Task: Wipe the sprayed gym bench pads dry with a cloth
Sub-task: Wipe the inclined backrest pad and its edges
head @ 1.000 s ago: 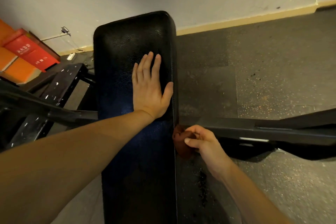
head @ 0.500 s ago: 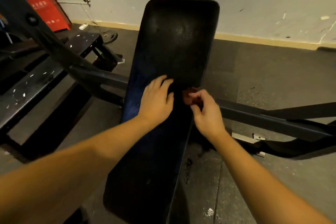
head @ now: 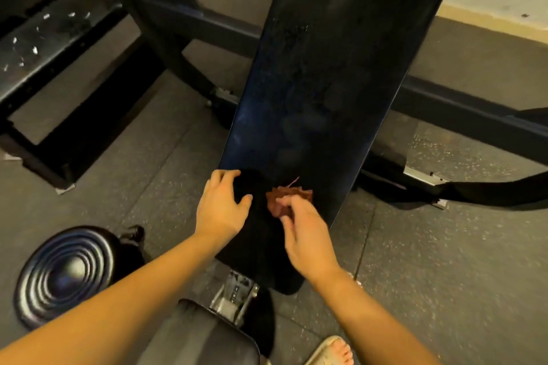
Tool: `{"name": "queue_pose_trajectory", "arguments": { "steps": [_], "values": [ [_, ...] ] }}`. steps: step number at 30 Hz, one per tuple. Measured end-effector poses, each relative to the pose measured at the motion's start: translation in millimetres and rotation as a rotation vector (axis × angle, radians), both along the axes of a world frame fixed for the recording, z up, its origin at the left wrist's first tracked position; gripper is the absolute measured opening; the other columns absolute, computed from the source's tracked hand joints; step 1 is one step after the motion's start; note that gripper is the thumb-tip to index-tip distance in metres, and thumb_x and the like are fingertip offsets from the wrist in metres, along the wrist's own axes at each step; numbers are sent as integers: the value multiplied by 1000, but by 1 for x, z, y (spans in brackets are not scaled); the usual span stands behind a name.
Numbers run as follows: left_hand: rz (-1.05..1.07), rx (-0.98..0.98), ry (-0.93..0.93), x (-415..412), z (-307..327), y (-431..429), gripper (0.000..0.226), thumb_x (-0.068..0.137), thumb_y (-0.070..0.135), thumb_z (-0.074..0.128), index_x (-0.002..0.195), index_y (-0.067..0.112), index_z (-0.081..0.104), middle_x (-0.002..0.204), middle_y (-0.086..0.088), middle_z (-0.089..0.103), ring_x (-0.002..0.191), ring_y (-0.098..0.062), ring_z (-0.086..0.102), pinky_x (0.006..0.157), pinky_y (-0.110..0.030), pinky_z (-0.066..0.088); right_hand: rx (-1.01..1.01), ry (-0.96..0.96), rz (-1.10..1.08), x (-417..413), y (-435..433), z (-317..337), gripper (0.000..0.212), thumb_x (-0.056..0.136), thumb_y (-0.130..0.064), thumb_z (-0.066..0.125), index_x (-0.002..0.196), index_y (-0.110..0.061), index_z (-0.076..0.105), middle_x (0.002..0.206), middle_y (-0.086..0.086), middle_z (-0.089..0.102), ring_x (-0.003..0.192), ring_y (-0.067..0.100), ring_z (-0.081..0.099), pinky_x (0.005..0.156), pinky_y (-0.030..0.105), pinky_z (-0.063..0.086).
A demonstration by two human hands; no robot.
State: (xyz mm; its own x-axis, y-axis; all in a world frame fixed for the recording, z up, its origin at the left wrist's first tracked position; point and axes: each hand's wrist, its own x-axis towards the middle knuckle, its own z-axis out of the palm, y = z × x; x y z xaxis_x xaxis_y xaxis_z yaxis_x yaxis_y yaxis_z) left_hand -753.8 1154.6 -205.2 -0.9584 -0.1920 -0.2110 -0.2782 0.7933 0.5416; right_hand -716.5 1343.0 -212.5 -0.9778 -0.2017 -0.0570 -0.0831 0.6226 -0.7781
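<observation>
Both hands now sit at the back pad's [head: 326,83] near end, down from its middle, the left hand [head: 221,207] resting loosely curled on it, the right hand [head: 305,234] close beside, pinching the brown cloth [head: 289,197] against the pad, so this pad looks almost wiped.

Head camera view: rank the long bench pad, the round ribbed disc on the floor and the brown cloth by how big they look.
1. long bench pad: by far the largest
2. round ribbed disc: clearly second
3. brown cloth: smallest, bunched and partly hidden by the right hand
</observation>
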Motion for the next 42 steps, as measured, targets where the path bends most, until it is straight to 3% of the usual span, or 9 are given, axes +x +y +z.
{"name": "queue_pose_trajectory", "arguments": {
  "steps": [7, 11, 14, 17, 21, 25, 30, 35, 42],
  "values": [
    [52, 58, -35, 56, -34, -34, 58, 92, 25, 72, 145, 20, 49, 142, 4, 47, 118, -23, 57, 99, -37, 49, -33, -321, 101, 66, -20, -23, 17, 102, -17, 51, 110, -32, 48, 100, -8, 65, 86, 6, 63, 75, 26, 51],
    [81, 133, -32, 69, -35, -35, 52, 93, 26, 73, 141, 21, 54, 135, 6, 52, 121, -16, 54, 96, -28, 42, -181, -70, -182, 41, -2, 31, 19, 101, -11, 55, 107, -29, 52, 91, -16, 65, 85, 0, 64, 72, 13, 46],
    [153, 236, -68, 74, -36, -28, 38, 93, 27, 73, 129, 24, 62, 121, 9, 58, 100, -8, 60, 87, -27, 47, -143, 152, -290, 7, 3, 44, 26, 98, -8, 57, 119, -24, 56, 116, -10, 65, 105, 3, 61, 90, 20, 47],
    [313, 527, -152, 70, -28, -13, 13, 95, 25, 70, 107, 20, 71, 99, 0, 70, 95, -19, 69, 79, -27, 54, -51, 83, -218, 5, -1, 20, 31, 94, -6, 59, 120, -22, 59, 127, -9, 61, 112, 5, 57, 101, 31, 48],
    [518, 1084, -493, 65, -9, 13, 35, 99, 45, 61, 114, 15, 71, 104, -9, 78, 99, -24, 75, 87, -40, 61, -91, -103, -24, 38, -6, -3, 25, 97, -8, 58, 112, -29, 57, 111, -20, 66, 107, 0, 62, 92, 22, 49],
    [538, 1227, -607, 66, -17, 23, 33, 94, 39, 70, 117, 16, 74, 105, -10, 78, 102, -26, 75, 95, -46, 58, -191, -237, 38, 46, 0, -1, 28, 96, -4, 59, 107, -30, 57, 105, -20, 67, 99, 5, 65, 83, 19, 50],
    [775, 1015, -385, 72, -37, 41, 16, 91, 8, 69, 105, 9, 76, 93, -11, 78, 90, -27, 75, 89, -46, 60, -89, -276, 127, 36, 26, 7, 36, 89, -4, 57, 111, -32, 63, 111, -21, 66, 94, 10, 65, 81, 25, 54],
    [876, 711, 54, 62, -35, 49, 5, 92, 16, 70, 96, 19, 69, 83, 2, 72, 76, -14, 70, 69, -29, 55, 281, 221, 38, -11, 65, 7, 27, 95, -18, 62, 122, -17, 59, 108, -8, 55, 100, 10, 55, 83, 29, 49],
    [751, 390, 234, 50, -35, 99, 12, 91, 33, 74, 87, 29, 64, 84, 10, 66, 78, -4, 64, 72, -30, 57, 340, 300, 119, -28, 75, -10, 31, 93, -18, 64, 124, -13, 61, 110, -3, 53, 102, 15, 53, 84, 33, 51]
  ]
}}
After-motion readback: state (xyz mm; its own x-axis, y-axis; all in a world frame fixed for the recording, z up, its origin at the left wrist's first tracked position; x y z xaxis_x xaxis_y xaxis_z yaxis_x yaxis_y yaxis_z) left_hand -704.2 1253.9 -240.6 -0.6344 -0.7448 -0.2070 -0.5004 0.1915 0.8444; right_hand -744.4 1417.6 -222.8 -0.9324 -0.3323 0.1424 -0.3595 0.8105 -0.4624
